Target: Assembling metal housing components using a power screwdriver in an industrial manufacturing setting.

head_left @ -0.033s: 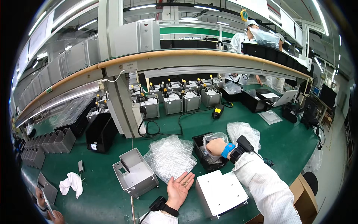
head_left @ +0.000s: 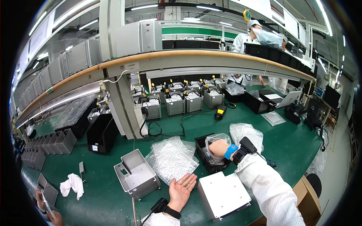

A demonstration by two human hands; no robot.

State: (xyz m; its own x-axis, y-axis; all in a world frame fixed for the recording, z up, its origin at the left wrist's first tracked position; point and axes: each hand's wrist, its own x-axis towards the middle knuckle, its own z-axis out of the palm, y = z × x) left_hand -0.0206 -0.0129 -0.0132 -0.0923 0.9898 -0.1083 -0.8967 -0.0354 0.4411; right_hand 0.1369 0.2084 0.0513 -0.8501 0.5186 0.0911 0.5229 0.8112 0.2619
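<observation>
Left hand [head_left: 181, 193]: palm up, fingers spread out flat, not gripping. A few small brass-coloured bits [head_left: 186, 185] sit loose on the palm side of the fingers; too small to say what they are. Hand is above the near edge of the green table [head_left: 109, 188], between the open grey metal box [head_left: 137, 175] and the white-topped box [head_left: 223, 194].

Right hand [head_left: 219, 148]: reaching into a clear plastic bag [head_left: 212, 140] inside the black bin [head_left: 203, 160]. Fingertips hidden, so can't tell whether it's pinching anything. Blue strap [head_left: 230, 151] on that wrist.

Bin is just beyond the white-topped box, inboard of the table's right edge. White-topped box stands toward the near right corner, flat face up, a few small holes in it. Grey box is left of the left hand, open side up, cutout in one wall. Bubble wrap [head_left: 171, 158] lies in a pile between grey box and bin; a second stack of bubble bags [head_left: 247, 135] is right of the bin, toward the right edge.

Far edge: grey units [head_left: 175, 105] in rows, black adapter [head_left: 220, 112] in front. Laptop [head_left: 288, 98] at far right corner. White cloth [head_left: 73, 185] toward the left edge.
</observation>
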